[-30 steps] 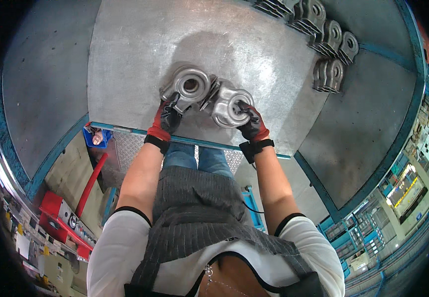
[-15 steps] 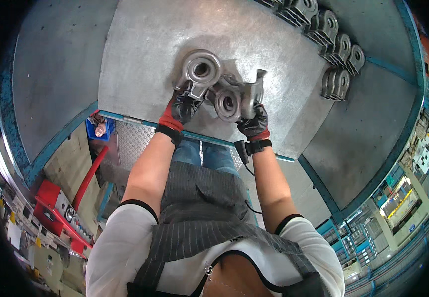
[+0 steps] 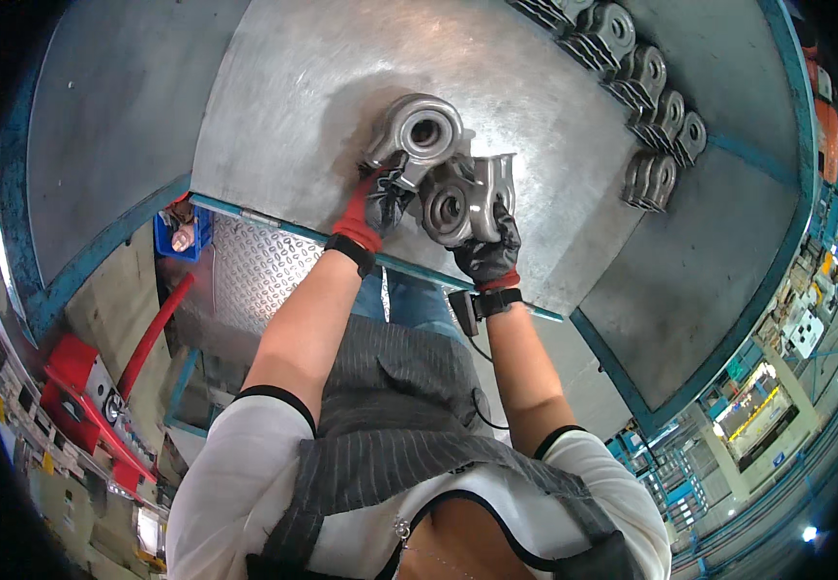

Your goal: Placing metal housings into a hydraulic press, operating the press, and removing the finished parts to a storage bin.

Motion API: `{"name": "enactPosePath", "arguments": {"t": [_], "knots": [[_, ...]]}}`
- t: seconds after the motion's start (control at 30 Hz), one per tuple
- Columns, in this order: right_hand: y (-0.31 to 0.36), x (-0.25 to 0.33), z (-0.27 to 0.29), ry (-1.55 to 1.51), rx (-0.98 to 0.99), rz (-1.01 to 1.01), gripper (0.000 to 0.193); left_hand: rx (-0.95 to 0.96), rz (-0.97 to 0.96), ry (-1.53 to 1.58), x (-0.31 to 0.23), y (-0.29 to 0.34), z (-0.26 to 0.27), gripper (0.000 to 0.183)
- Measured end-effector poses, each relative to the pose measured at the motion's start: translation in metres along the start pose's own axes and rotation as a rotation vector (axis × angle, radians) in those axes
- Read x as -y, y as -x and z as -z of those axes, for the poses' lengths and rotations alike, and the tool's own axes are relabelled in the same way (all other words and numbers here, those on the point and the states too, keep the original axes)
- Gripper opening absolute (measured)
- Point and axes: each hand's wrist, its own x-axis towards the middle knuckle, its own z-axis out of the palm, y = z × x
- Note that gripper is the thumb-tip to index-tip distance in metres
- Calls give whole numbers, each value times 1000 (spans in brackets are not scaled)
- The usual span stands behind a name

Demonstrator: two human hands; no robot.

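Note:
Both my hands wear black-and-red work gloves, above the near part of a metal table (image 3: 283, 116). My left hand (image 3: 387, 203) is closed on a grey metal bracket (image 3: 392, 124) with a round collar and a central hole, its ring facing up. To its right, my right hand (image 3: 492, 246) grips the side of a second metal bracket (image 3: 485, 198), which also has a ringed hole. The two parts are close together; whether they touch I cannot tell. Fingers under the parts are partly hidden.
Several similar metal brackets (image 3: 646, 72) stand in rows at the far right of the table. Sloped grey panels (image 3: 709, 261) with blue edges flank it. At the lower left are a blue bin (image 3: 185, 242) and a red machine (image 3: 85, 387).
My left hand and its bracket have shifted right. The right-hand bracket has turned, its side plate now more upright, and the hand has moved slightly left.

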Motion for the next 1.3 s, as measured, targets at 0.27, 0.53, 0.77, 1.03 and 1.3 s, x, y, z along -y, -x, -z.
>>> {"name": "enactPosePath", "arguments": {"t": [0.27,0.53,0.77,1.03,1.3], "knots": [[25,-4,9,24,-91,40,57,303,56,394,13,13,28,38],[57,-5,-19,92,-62,171,53,37,-62,203,-14,86,-53,31],[126,12,-72,274,243,157,48,41,-187,247,-30,192,-126,30],[192,-15,-136,659,459,230,41,285,-684,231,-47,308,-153,37],[237,-18,-211,1023,822,416,39,242,-984,309,-42,398,-195,34]]}}
